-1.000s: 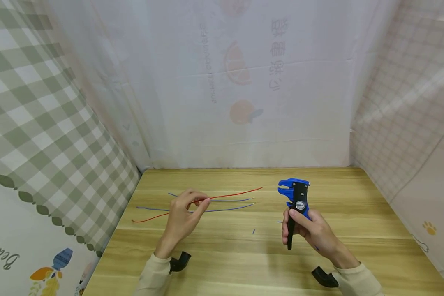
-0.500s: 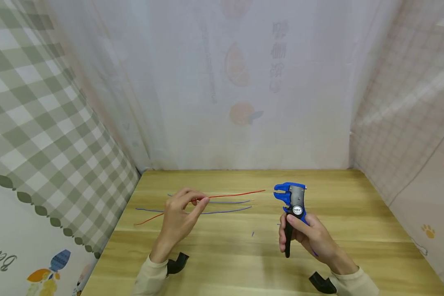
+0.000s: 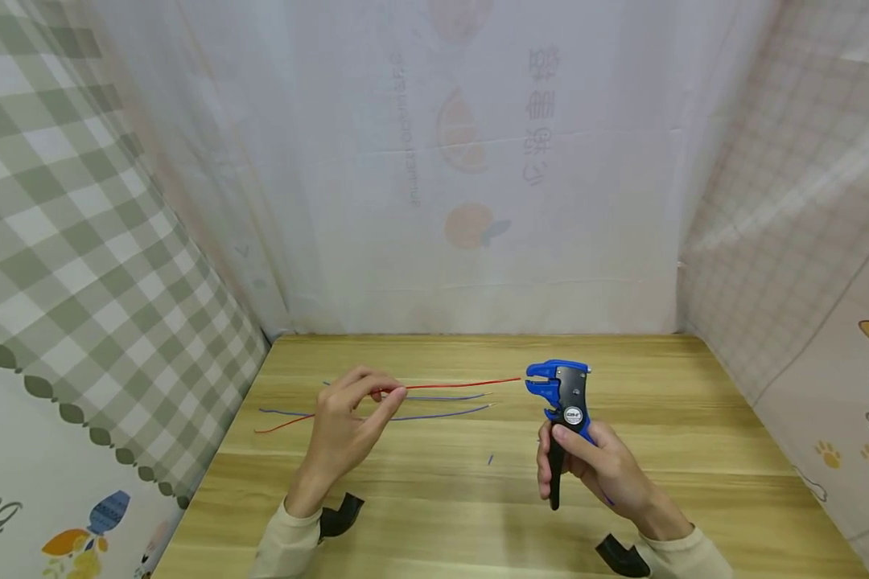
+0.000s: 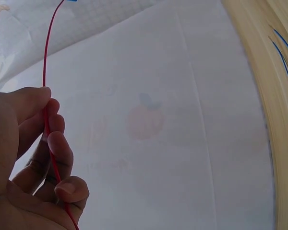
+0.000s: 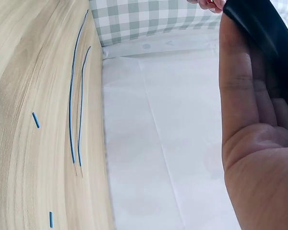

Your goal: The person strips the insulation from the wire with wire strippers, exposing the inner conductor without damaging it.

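My left hand pinches a red wire between thumb and fingertips, above the table. In the left wrist view the red wire runs up past the thumb and down across the curled fingers. My right hand grips the handles of a blue and black wire stripper, held upright with its jaws pointing left. The wire's right end lies just short of those jaws, seemingly apart from them in the head view. In the right wrist view only a black handle of the stripper shows beside the palm.
Two blue wires, one nearer and one farther, lie on the wooden table, with bared right ends. Short blue offcuts lie nearby. Printed cloth stands behind and at both sides.
The right hand has brought the wire stripper left and slightly lower. The red wire's right end has moved a little right and down, so the gap between them has narrowed.
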Available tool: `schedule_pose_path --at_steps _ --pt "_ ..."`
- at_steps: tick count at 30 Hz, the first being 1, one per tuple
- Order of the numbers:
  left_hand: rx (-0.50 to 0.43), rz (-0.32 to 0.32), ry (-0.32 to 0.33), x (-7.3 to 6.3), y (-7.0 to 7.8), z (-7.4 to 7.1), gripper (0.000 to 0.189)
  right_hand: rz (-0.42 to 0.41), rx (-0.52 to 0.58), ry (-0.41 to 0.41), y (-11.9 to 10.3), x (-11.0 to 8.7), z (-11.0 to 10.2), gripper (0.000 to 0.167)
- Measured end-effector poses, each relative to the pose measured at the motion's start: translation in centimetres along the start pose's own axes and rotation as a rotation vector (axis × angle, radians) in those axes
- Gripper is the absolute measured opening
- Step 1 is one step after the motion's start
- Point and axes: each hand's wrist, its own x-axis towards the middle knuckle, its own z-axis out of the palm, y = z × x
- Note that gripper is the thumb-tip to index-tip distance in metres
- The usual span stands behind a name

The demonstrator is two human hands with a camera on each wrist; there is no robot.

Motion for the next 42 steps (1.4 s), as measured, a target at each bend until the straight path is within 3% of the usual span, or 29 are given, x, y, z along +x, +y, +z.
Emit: schedule_pose_path --at_steps 33,42 --pt "0.048 -0.002 -0.044 0.6 0.6 0.6 0.009 -0.011 -0.084 -0.039 0.2 0.9 0.4 0.034" --pt "0.034 0.013 -0.045 0.8 0.6 0.8 0.01 0.015 -0.11 -0.003 0.2 1.0 0.5 0.031"
